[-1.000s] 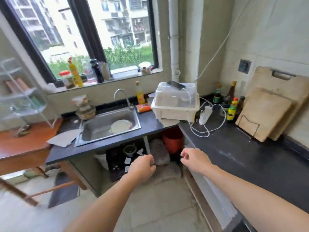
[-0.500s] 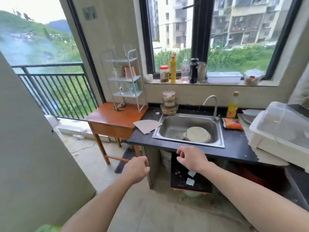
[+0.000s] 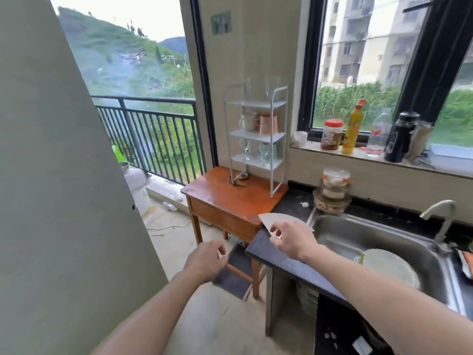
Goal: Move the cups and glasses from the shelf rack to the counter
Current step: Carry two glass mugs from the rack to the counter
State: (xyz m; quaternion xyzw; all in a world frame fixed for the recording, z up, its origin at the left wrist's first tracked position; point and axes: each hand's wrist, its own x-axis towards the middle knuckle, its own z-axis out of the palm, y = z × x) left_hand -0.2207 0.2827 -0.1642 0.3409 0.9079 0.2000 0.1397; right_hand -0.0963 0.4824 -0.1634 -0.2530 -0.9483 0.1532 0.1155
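A white three-tier shelf rack stands on a small wooden table. Two clear glasses are on its top tier. The middle tier holds a white mug and a pink cup. Stemmed glasses stand on the lowest tier. The dark counter begins right of the table. My left hand hangs in the air below the table edge, fingers loosely curled, holding nothing. My right hand hovers over the counter's left end, above a white fan-shaped sheet, fingers loosely curled and empty.
A steel sink with a plate and a tap fills the counter's middle. Stacked bowls sit behind it. Bottles and a jar line the windowsill. A grey wall panel stands at my left, a balcony railing beyond.
My view has swung left from the counter corner to the rack and table, which now look nearer. Both hands stayed raised and empty, the right one now over the counter's left end.
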